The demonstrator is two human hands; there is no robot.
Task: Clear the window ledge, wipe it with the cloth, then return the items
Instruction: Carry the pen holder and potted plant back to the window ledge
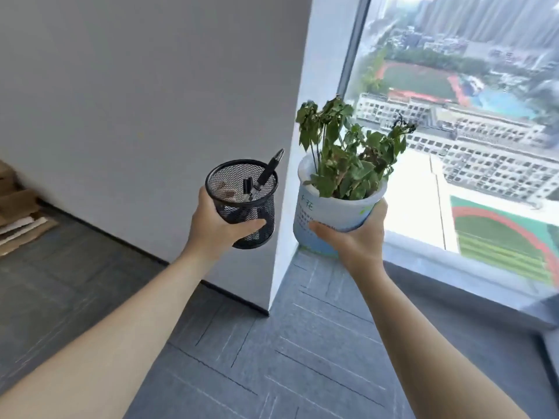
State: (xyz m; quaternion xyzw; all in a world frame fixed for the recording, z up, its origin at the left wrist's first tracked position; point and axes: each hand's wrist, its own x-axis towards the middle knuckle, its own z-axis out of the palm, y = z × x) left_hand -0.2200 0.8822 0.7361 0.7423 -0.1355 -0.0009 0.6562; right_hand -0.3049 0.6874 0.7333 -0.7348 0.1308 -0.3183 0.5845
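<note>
My left hand (216, 226) grips a black mesh pen holder (242, 201) from its left side, holding it in the air in front of the white wall corner. A black pen (269, 169) and some clips stick up inside it. My right hand (354, 237) holds a white and pale blue plant pot (326, 213) from below and to the right. Wilted green leaves (341, 155) rise from the pot. The pot's base hovers at the left end of the grey window ledge (453, 261). No cloth is in view.
A white wall corner (284, 237) stands between the two held items. The large window (469, 116) runs along the right behind the ledge. Grey carpet tiles (287, 358) cover the floor. Flattened cardboard (21, 216) lies against the wall at far left.
</note>
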